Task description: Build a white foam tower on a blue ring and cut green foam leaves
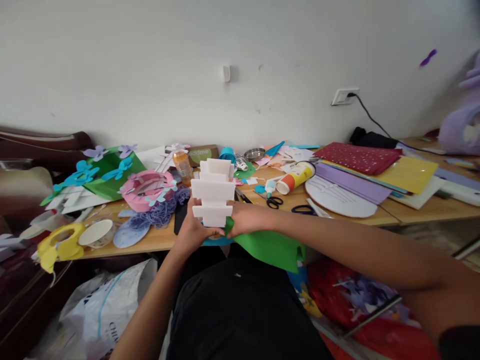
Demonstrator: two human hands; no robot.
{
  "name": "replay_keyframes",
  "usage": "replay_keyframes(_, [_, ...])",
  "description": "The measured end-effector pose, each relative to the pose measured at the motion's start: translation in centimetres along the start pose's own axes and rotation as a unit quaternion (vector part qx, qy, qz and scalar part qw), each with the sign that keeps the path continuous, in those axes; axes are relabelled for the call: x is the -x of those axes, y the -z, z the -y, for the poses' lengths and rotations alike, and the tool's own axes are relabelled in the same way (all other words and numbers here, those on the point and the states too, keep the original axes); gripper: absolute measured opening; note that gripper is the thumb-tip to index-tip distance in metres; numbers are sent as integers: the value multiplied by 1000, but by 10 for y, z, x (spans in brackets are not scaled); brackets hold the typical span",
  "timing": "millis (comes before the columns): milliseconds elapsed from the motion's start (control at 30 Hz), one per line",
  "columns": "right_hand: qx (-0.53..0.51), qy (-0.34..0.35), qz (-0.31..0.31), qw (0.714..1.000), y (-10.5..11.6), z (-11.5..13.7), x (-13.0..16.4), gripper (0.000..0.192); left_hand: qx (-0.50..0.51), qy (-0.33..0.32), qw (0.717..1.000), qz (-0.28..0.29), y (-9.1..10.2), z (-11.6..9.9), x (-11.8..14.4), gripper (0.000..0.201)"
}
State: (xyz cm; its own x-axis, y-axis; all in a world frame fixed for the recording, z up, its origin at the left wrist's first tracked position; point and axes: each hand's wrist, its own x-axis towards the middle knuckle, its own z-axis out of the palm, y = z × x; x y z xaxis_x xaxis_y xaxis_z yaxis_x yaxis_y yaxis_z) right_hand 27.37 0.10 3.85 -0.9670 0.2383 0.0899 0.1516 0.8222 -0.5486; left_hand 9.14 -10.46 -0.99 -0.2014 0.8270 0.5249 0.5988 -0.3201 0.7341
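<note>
Both of my hands hold up a white foam piece (213, 194) made of stacked stepped slabs, upright in front of me at the table's near edge. My left hand (193, 229) grips its lower left side. My right hand (245, 219) grips its lower right side and also pinches a green felt sheet (270, 247) that hangs down over my lap. A strip of blue sheet shows just under the hands.
The wooden table (393, 214) is crowded: pink foam ring (147, 190), purple yarn (161, 212), orange bottle (182, 167), scissors (273, 201), glue tube (296, 177), white disc (339, 196), coloured sheets (375, 167), green flowered bag (108, 175). A plastic bag (108, 305) lies on the floor at left.
</note>
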Motion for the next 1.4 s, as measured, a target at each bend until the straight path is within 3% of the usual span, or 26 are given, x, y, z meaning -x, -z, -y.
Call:
replay_keyframes(167, [-71,-77,60,993,13,-1,10,74,6,56,996,65,2,-2,1,56])
replay_keyframes(300, [-93,-96,10,991,13,0,24,80,-39,63,995,64,5,1,5,52])
replay_keyframes(500, [-85,-50,-66,993,4,5,33,71,-87,49,993,60,7,6,8,62])
replay_keyframes(833, [-31,-25,-29,999,10,9,39,62,-89,16,987,130,6,-5,13,27])
replay_keyframes(967, [-7,-22,-21,1000,6,6,39,57,-86,9,989,124,4,-3,16,22])
replay_keyframes(1033, [29,-39,-42,998,4,9,44,64,-74,25,990,114,4,0,17,26])
replay_keyframes(1100, [90,-60,-104,989,-1,17,54,71,-58,63,993,87,7,3,16,34])
replay_keyframes(1200, [186,-90,-232,950,-13,38,79,70,-44,122,991,32,15,8,16,43])
replay_keyframes(1267, [205,-107,-286,930,-24,52,96,63,-44,136,990,1,20,8,19,47])
replay_keyframes(1400, [184,-119,-291,931,-49,68,108,62,-43,142,988,-30,27,-2,29,52])
